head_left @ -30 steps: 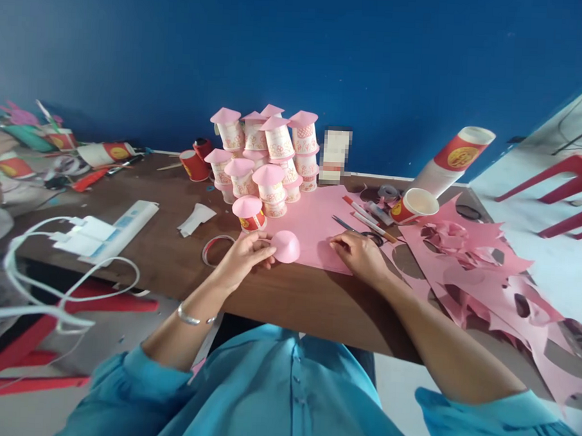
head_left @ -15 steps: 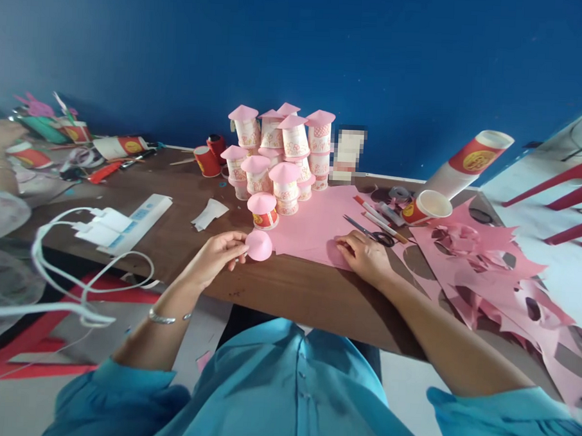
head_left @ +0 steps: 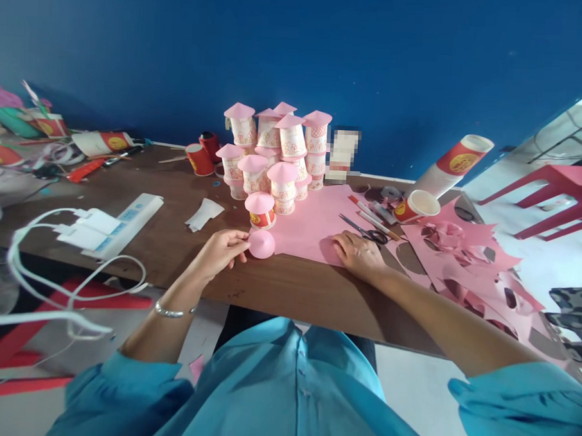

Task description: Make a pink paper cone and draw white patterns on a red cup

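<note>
1. Cone of pink paper (head_left: 261, 244), near edge of the table (head_left: 264, 281): pinched at its left rim by the left hand (head_left: 221, 249), thumb and fingers closed on it.
2. Change noted: over the past second I saw that hand carry it leftward, off the front of the pink sheet (head_left: 310, 225), to directly before the red cup (head_left: 262, 221). In my judgement, work now centres on this cone, well apart from the other hand.
3. Right hand (head_left: 361, 254): loosely curled on the pink sheet's right side, unmoved; whether it grips anything, I cannot tell.
4. Scissors (head_left: 365, 231): just beyond the right hand.
5. Red cup: wears a pointed pink roof (head_left: 259, 201).
6. Patterned cups (head_left: 293, 142): stacked behind, several roofed alike, before the blue wall (head_left: 423, 69).
</note>
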`<action>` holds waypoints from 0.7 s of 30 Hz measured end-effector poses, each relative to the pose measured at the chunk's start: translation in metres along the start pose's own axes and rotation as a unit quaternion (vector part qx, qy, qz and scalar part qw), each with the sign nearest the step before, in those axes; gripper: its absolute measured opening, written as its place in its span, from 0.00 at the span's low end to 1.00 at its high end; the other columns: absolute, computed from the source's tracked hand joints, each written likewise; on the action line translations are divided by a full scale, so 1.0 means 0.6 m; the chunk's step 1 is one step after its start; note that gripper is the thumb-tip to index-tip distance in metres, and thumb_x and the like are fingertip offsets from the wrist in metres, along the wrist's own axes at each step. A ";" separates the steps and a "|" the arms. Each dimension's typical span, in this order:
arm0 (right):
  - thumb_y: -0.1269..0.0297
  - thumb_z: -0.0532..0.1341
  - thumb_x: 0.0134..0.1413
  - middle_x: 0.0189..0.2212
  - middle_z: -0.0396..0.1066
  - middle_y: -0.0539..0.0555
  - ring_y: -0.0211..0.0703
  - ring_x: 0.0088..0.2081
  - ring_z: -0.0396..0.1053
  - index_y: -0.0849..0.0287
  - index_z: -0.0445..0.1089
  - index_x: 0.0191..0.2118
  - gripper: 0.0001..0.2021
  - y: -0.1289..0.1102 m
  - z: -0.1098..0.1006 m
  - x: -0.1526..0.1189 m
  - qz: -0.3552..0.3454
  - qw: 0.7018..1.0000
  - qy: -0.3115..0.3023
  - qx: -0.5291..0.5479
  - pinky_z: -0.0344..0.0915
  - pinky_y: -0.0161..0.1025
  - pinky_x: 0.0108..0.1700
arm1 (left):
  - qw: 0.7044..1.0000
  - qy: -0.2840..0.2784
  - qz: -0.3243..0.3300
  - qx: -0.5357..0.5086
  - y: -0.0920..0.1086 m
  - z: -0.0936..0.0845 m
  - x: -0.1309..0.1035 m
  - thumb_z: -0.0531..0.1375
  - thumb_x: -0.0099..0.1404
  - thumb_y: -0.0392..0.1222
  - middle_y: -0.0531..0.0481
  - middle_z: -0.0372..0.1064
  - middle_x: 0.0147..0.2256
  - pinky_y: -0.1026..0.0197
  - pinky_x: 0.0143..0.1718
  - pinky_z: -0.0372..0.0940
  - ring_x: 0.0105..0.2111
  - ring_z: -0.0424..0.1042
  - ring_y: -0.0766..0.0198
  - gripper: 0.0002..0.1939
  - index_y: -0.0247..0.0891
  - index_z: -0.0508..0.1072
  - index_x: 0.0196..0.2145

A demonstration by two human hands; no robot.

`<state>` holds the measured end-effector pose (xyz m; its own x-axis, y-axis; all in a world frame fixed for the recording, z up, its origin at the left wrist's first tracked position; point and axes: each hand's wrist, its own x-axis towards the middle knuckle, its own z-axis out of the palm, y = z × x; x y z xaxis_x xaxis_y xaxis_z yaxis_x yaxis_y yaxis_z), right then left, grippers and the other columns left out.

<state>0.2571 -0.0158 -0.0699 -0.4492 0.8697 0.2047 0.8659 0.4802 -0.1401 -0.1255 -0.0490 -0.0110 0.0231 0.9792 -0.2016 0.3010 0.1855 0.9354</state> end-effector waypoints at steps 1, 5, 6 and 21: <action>0.62 0.56 0.78 0.49 0.84 0.62 0.52 0.45 0.81 0.58 0.80 0.54 0.15 0.001 -0.002 0.001 -0.003 1.000 -0.001 0.005 0.67 0.42 0.42 | 1.000 0.004 -0.005 0.003 -0.001 -0.004 0.000 0.74 0.54 0.53 0.50 0.77 0.22 0.65 0.17 0.56 0.19 0.69 0.65 0.24 0.36 0.81 0.44; 0.62 0.59 0.76 0.47 0.86 0.60 0.50 0.42 0.82 0.56 0.82 0.51 0.13 0.008 -0.011 0.011 -0.013 0.999 0.000 0.039 0.68 0.41 0.40 | 0.999 0.021 -0.021 0.022 -0.005 -0.027 0.003 0.74 0.54 0.54 0.51 0.75 0.20 0.66 0.18 0.54 0.17 0.64 0.67 0.25 0.36 0.81 0.44; 0.61 0.59 0.76 0.46 0.87 0.59 0.50 0.42 0.82 0.55 0.82 0.50 0.12 0.011 -0.015 0.016 -0.013 0.999 0.005 0.050 0.68 0.40 0.40 | 0.999 0.026 -0.022 0.022 -0.006 -0.033 0.005 0.75 0.54 0.55 0.52 0.74 0.20 0.66 0.18 0.53 0.16 0.64 0.67 0.25 0.36 0.80 0.44; 0.27 0.44 0.77 0.22 0.70 0.51 0.41 0.24 0.66 0.54 0.73 0.33 0.38 0.029 -0.032 0.157 0.082 0.920 0.167 0.346 0.64 0.37 0.29 | 0.953 0.195 0.113 0.201 -0.015 -0.052 -0.006 0.67 0.63 0.54 0.49 0.82 0.36 0.60 0.33 0.69 0.26 0.74 0.63 0.14 0.43 0.82 0.39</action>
<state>0.2342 0.0724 -0.0344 -0.1322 0.9089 0.3956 0.5162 0.4038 -0.7553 -0.1579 -0.0518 -0.0096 -0.2020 0.9611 0.1881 0.6726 -0.0035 0.7400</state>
